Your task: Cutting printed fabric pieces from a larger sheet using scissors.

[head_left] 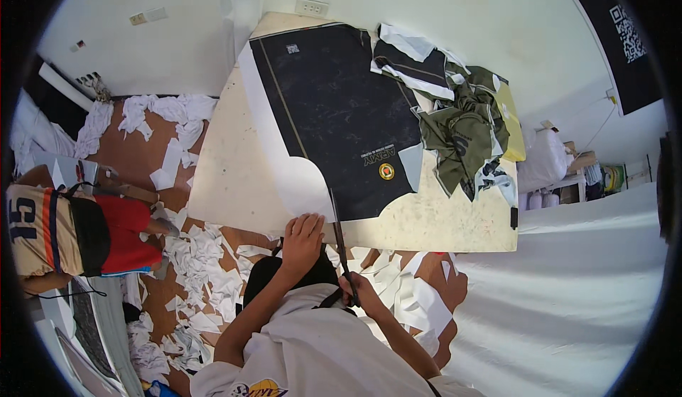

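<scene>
A black printed fabric panel [327, 106] with white margins lies across the table, a round emblem and some lettering near its lower right. My right hand [361, 290] grips the handles of long dark scissors [339, 244] at the table's near edge. Their blades point away from me and meet the panel's near edge, beside the curved white margin [305, 187]. On that margin's near end rests my left hand [303, 242], fingers stretched out flat, left of the blades. Whether its thumb is under the fabric is hidden.
Crumpled olive and black fabric pieces [465, 138] lie at the right of the pale table [220, 177]. White scraps [202, 269] cover much of the brown floor. Another person [78, 230] in red shorts is at the left. A white sheet [561, 305] hangs at the right.
</scene>
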`<state>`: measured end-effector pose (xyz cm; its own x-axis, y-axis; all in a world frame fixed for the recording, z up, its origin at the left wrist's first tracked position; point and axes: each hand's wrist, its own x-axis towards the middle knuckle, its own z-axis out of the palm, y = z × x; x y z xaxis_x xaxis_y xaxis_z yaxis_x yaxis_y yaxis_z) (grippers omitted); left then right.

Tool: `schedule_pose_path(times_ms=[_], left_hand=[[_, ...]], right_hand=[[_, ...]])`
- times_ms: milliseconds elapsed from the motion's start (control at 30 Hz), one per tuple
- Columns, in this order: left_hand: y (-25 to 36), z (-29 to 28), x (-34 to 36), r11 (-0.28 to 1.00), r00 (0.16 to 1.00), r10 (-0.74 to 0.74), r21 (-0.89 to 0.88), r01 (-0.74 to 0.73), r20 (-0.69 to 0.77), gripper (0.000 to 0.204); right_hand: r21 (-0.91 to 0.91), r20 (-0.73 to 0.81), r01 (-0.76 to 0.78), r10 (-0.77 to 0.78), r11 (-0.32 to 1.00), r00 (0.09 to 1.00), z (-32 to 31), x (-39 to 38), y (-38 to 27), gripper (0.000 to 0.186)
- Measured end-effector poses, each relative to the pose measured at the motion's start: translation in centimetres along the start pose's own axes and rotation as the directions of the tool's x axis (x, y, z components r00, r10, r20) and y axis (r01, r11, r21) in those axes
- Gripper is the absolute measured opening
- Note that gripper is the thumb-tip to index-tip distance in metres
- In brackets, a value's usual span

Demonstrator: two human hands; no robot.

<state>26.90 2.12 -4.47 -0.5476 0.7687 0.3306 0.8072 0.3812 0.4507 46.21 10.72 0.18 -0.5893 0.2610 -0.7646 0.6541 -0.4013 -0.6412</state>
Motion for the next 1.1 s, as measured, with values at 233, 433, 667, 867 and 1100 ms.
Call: schedule_pose_path(times_ms=[233,433,667,867,1100], left_hand=[[-0.2,-0.1,0.1,1.000,1.000,0.021,-0.002,-0.021,0.011,0.044],[-0.5,-0.3,0.0,0.999,0.999,0.037,0.007,-0.037,0.021,0.043],[-0.5,-0.3,0.3,0.999,0.999,0.039,-0.029,-0.038,0.031,0.042],[-0.7,0.0,0.1,0.999,0.999,0.045,-0.003,-0.045,0.019,0.037],[-0.8,-0.1,-0.1,0.999,0.999,0.046,-0.019,-0.046,0.001,0.035]], right_hand=[[-0.094,-0.058,0.077,-0.082,0.993,0.995,0.6,0.7,1.2,0.045],[-0.123,-0.096,0.100,-0.112,0.987,0.989,0.1,1.0,1.7,0.044],[-0.197,-0.193,0.118,-0.157,0.973,0.969,0.2,0.7,1.4,0.048],[-0.391,-0.198,0.041,-0.127,0.919,0.972,-0.7,0.6,2.1,0.061],[-0.227,-0.188,0.023,-0.067,0.974,0.980,-0.9,0.8,0.2,0.055]])
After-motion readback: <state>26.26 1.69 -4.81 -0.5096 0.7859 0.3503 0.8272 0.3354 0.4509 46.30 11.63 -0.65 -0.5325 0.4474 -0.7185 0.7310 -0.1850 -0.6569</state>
